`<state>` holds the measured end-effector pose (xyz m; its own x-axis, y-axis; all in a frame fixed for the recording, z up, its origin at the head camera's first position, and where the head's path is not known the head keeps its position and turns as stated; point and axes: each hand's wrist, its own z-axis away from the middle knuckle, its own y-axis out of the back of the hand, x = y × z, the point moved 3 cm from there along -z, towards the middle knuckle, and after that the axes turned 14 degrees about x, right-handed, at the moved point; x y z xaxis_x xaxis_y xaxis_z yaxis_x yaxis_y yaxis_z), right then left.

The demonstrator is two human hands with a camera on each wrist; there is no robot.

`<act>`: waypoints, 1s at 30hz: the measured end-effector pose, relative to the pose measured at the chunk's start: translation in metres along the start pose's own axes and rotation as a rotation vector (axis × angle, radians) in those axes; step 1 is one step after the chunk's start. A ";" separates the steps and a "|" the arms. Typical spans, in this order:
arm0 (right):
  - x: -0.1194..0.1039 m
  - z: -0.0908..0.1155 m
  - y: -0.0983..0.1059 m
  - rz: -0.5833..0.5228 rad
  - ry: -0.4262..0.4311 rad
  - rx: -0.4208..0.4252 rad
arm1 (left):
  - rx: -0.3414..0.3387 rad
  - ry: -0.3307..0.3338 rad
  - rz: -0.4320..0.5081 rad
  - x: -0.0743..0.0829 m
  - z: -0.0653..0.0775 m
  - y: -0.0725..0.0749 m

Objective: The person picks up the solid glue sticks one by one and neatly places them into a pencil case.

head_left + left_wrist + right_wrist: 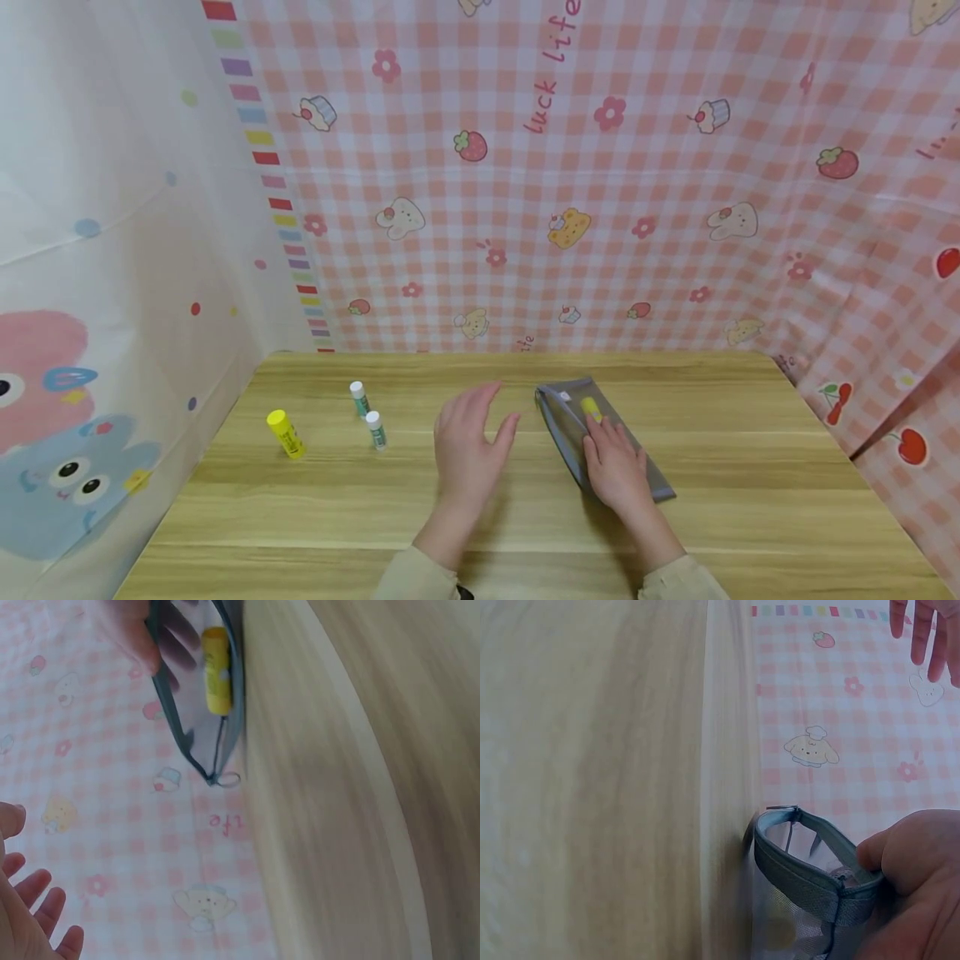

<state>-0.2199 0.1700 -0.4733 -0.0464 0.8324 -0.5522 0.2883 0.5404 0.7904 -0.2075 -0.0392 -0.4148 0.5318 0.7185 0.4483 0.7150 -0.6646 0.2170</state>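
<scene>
A grey see-through zip pouch (637, 450) lies toward the right of the table, its zipped mouth gaping open. My right hand (618, 467) grips the pouch by its mouth edge; in the right wrist view the thumb (874, 851) presses on the zipper rim (810, 881). Inside the pouch lies a yellow glue stick (217, 671), which also shows near the fingertips in the head view. My left hand (468, 437) hovers left of the pouch, fingers spread and holding nothing.
On the left of the wooden table (337, 517) stand a yellow glue stick (287, 435) and two smaller white-capped glue sticks, one farther back (360, 400) and one nearer (377, 431). A pink checked cloth (525, 183) hangs behind the table's back edge.
</scene>
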 end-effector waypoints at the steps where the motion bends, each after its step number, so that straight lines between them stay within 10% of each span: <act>1: 0.000 0.000 0.000 0.000 0.000 0.000 | -0.002 -0.011 -0.009 -0.002 -0.001 0.001; 30: 0.002 0.001 -0.001 -0.004 0.003 0.003 | 0.024 -0.125 -0.183 -0.070 -0.018 0.050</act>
<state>-0.2196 0.1706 -0.4756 -0.0509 0.8306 -0.5545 0.2909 0.5435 0.7874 -0.2173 -0.1265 -0.4202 0.4432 0.8475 0.2921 0.8144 -0.5169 0.2638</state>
